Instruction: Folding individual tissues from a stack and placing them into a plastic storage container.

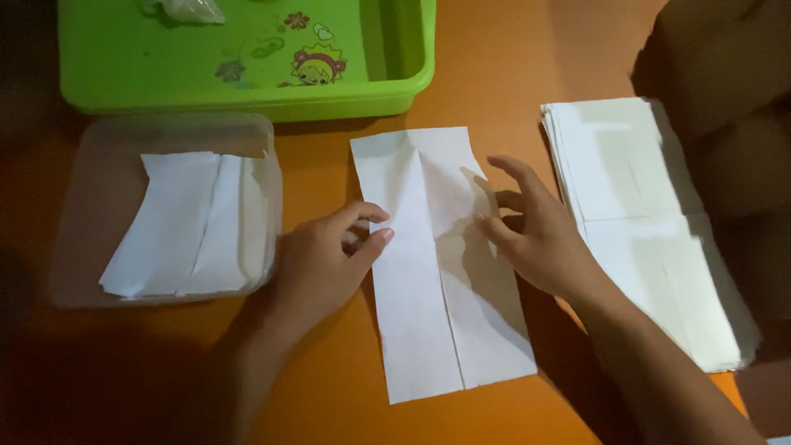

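On the orange table (494,74), both hands' loose, half-open grips finger the white tissue (437,272), left hand (325,259), right hand (535,231).

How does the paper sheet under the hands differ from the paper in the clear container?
The single sheet lies flat on the orange table, touched by both hands; the folded papers sit untouched inside the clear container. The sheet is long with one centre crease; the folded papers are shorter and overlapped. Both are white.

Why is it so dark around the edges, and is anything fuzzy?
Head view: the corners fall into shadow, darkest upper right and lower left; the paper sheet is lit and sharp; both the left hand and right hand cast soft shadows on it; the clear container looks hazy.
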